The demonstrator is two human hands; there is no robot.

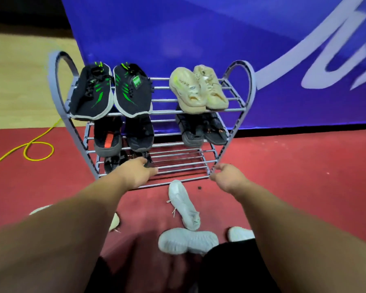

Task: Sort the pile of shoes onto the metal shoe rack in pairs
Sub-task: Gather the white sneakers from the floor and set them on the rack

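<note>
Here the shoe rack (178, 166) stands on red carpet (294, 166), blue banner (178, 28) behind.

Our left hand (136, 173) stretches flat over the bottom shelf of the metal shoe rack (199, 112), fingertips at a dark shoe (112, 163) — our right hand (227, 176) hangs loosely curled beside the rack's front right leg. One white sneaker (183, 205) lies on the red floor (304, 176).

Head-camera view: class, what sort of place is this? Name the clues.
Probably an indoor sports or event hall: red floor matting beside pale wooden flooring, and a blue banner with white lettering behind the grey metal shoe rack.
</note>
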